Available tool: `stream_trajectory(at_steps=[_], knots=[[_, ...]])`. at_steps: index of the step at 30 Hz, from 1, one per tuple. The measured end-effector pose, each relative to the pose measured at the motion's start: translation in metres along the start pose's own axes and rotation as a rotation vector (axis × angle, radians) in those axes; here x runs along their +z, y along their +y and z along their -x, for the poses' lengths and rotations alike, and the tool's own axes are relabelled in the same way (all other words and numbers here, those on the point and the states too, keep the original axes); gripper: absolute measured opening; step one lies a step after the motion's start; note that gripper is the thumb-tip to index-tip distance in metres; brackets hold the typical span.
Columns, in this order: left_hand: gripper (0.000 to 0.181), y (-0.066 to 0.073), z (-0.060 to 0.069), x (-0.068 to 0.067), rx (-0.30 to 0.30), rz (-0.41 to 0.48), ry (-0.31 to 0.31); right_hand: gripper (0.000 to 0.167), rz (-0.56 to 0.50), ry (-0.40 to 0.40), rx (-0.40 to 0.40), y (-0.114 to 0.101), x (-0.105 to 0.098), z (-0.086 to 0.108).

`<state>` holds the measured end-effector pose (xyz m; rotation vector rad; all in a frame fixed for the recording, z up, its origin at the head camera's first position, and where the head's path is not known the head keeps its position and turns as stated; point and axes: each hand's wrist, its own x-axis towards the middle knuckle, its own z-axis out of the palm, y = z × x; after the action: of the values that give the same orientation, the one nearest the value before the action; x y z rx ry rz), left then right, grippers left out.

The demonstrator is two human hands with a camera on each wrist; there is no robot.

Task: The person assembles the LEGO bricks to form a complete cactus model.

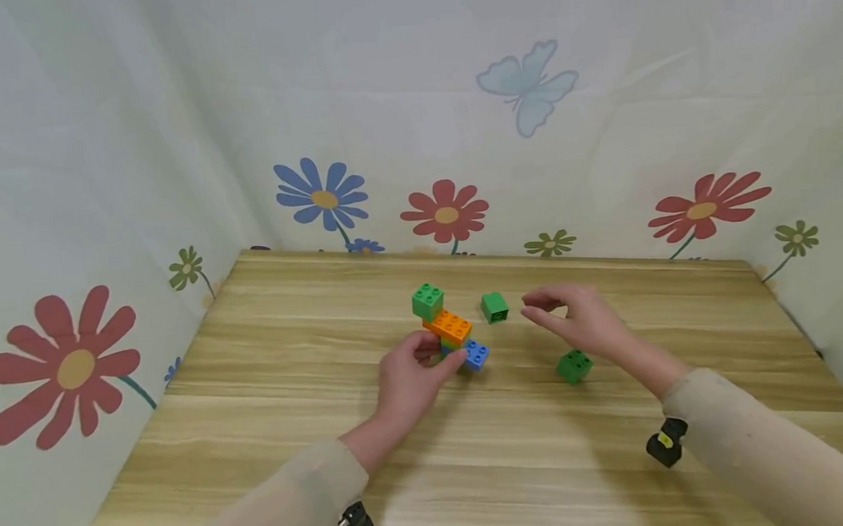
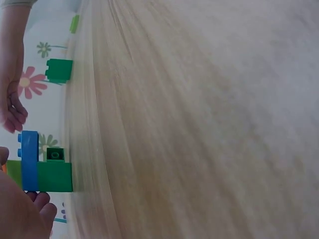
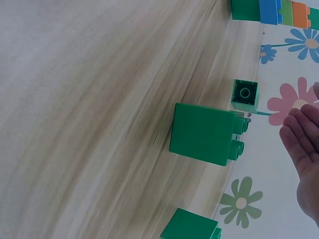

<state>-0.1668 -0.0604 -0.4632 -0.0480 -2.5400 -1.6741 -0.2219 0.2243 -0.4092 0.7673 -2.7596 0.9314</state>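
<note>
My left hand (image 1: 411, 378) grips a stack of toy building blocks between thumb and fingers. A green block (image 1: 428, 302) tops the stack, above an orange block (image 1: 448, 326), a lime layer and a blue block (image 1: 477, 354). The left wrist view shows a green base block (image 2: 57, 178) beneath the blue one, at the tabletop. Over the table to the right, my right hand (image 1: 575, 313) holds nothing, its fingers extended. Near it a loose green block (image 1: 495, 307) lies with its hollow underside showing. Another green block (image 1: 574, 366) sits below the right hand, studs visible.
In the right wrist view, a further green block (image 3: 190, 225) appears at the bottom edge; the right arm mostly hides it from the head camera. The wooden table (image 1: 263, 344) meets a flower-printed cloth (image 1: 408, 114) at its back and sides.
</note>
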Motion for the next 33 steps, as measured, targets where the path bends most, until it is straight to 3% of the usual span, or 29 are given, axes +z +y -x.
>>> stream_trajectory(at_steps=[17,33], knots=[[0.036,0.001,-0.002,0.013,-0.001,-0.027,0.080,0.033,-0.003,-0.037,0.039,0.003,0.005,-0.012],[0.034,-0.003,-0.007,0.017,0.021,-0.019,0.102,0.028,0.038,0.016,0.031,0.024,-0.025,0.010]])
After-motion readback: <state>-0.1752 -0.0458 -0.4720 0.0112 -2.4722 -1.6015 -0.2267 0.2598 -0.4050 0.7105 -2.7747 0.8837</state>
